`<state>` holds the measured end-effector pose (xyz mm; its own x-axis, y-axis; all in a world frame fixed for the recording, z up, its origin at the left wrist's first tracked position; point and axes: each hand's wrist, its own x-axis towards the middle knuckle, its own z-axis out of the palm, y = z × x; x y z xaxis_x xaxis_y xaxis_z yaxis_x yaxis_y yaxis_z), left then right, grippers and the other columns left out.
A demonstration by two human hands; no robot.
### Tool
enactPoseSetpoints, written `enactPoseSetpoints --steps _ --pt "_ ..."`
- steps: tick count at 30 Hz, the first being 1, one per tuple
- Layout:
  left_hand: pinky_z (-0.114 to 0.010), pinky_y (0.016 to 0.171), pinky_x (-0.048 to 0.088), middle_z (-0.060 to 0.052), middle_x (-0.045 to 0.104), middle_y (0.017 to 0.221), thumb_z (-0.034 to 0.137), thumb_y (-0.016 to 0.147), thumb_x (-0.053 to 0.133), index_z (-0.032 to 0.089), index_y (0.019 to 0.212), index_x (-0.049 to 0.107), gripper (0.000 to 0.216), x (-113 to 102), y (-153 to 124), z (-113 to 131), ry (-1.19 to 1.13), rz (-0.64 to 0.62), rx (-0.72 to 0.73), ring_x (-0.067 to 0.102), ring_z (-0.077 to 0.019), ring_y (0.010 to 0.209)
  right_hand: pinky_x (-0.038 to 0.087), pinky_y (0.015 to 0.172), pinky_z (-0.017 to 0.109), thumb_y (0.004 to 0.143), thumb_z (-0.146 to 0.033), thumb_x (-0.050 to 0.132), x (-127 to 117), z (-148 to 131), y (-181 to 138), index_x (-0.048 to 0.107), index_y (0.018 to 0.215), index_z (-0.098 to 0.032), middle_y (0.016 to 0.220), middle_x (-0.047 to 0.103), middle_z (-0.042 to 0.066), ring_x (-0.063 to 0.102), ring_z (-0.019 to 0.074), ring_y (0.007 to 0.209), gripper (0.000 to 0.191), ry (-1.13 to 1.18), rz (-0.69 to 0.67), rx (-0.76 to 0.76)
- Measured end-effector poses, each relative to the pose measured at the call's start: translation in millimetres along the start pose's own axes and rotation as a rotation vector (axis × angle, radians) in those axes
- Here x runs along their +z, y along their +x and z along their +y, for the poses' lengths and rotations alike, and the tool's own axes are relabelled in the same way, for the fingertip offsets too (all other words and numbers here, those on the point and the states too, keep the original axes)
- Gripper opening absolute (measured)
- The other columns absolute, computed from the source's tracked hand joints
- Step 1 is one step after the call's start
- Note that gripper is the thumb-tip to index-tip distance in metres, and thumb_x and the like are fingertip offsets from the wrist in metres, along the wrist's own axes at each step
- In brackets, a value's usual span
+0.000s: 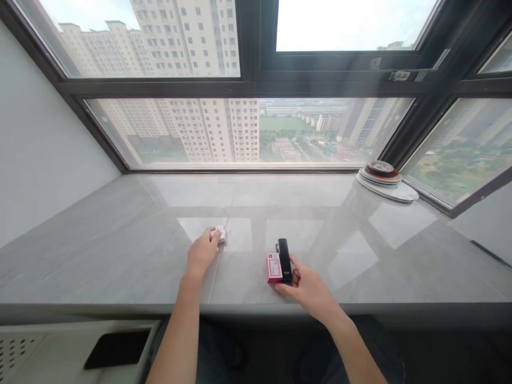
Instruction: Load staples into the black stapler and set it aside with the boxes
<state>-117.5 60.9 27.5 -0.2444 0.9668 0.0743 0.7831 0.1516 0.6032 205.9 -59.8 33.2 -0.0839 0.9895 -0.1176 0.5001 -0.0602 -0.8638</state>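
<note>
My left hand (203, 249) has its fingers closed round a small white box with red print (223, 235), which rests on the grey marbled sill. Part of that box is hidden under the fingers. To the right, my right hand (304, 282) grips a black stapler (284, 261) near its front end, thumb at the near side and fingers along its right side. Tight against the stapler's left side is a red and white staple box (274, 268). My right thumb reaches toward the bottom edge of this box; whether it presses on it I cannot tell.
The glossy sill (132, 256) ends in a front edge before my legs. A stack of round plates or mats (382, 176) stands in the far right corner by the window. Below the sill at left, a dark phone-like slab (118, 349) lies on a pale surface.
</note>
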Motion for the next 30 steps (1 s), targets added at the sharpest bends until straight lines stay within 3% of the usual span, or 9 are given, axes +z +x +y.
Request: enactPoseSetpoints --steps 5,9,13,18,20,24,30 --pt "-0.03 0.085 0.043 0.0 0.074 0.087 0.046 0.106 0.039 0.03 0.13 0.059 0.036 44 -36 58 -0.064 -0.173 0.264 0.07 -0.0224 0.09 0.043 0.063 0.026 0.079 -0.037 0.076 3 -15 7 0.053 0.145 -0.031 0.075 0.067 -0.004 0.061 0.0174 0.066 0.07 -0.046 -0.034 -0.066" --pt "-0.032 0.091 0.041 0.002 0.074 0.089 0.044 0.11 0.021 0.031 0.124 0.062 0.045 55 -62 89 -0.104 -0.265 0.414 0.07 -0.0204 0.089 0.041 0.061 0.025 0.079 -0.034 0.074 6 -20 10 0.052 0.146 -0.033 0.069 0.064 -0.006 0.057 0.0165 0.062 0.07 -0.075 -0.041 -0.09" --pt "-0.034 0.094 0.04 0.0 0.075 0.092 0.049 0.11 0.018 0.03 0.13 0.059 0.049 59 -75 96 -0.057 -0.228 0.424 0.07 -0.0217 0.092 0.039 0.059 0.024 0.078 -0.03 0.073 7 -21 12 0.054 0.144 -0.032 0.067 0.061 -0.007 0.053 0.0151 0.059 0.069 -0.077 -0.06 -0.11" --pt "-0.038 0.094 0.041 -0.013 0.071 0.12 0.043 0.11 0.015 0.021 0.145 0.048 0.053 77 -78 92 0.147 -0.178 0.455 0.069 -0.0268 0.105 0.042 0.062 0.025 0.077 -0.03 0.072 4 -14 20 0.055 0.142 -0.028 0.074 0.067 -0.005 0.056 0.0166 0.064 0.068 -0.049 -0.096 -0.103" --pt "-0.039 0.094 0.041 -0.016 0.072 0.116 0.043 0.11 0.014 0.016 0.149 0.044 0.055 87 -78 98 0.201 -0.193 0.433 0.07 -0.0284 0.105 0.045 0.066 0.026 0.076 -0.031 0.071 -4 -9 24 0.06 0.136 -0.027 0.081 0.071 -0.003 0.06 0.0184 0.069 0.06 -0.049 -0.108 -0.103" --pt "-0.04 0.092 0.043 -0.018 0.075 0.101 0.044 0.109 0.013 0.005 0.158 0.026 0.063 112 -74 138 0.199 -0.247 0.35 0.071 -0.0296 0.101 0.051 0.076 0.031 0.075 -0.033 0.071 -37 9 32 0.063 0.134 -0.025 0.092 0.075 0.001 0.066 0.0235 0.081 0.06 -0.043 -0.101 -0.082" --pt "-0.047 0.097 0.043 -0.026 0.071 0.113 0.041 0.107 0.018 0.005 0.157 0.029 0.062 164 -76 237 0.163 -0.368 0.401 0.07 -0.0325 0.102 0.053 0.078 0.033 0.069 -0.044 0.078 -129 57 40 0.069 0.126 -0.017 0.096 0.077 0.008 0.069 0.0285 0.088 0.064 0.027 -0.091 0.012"
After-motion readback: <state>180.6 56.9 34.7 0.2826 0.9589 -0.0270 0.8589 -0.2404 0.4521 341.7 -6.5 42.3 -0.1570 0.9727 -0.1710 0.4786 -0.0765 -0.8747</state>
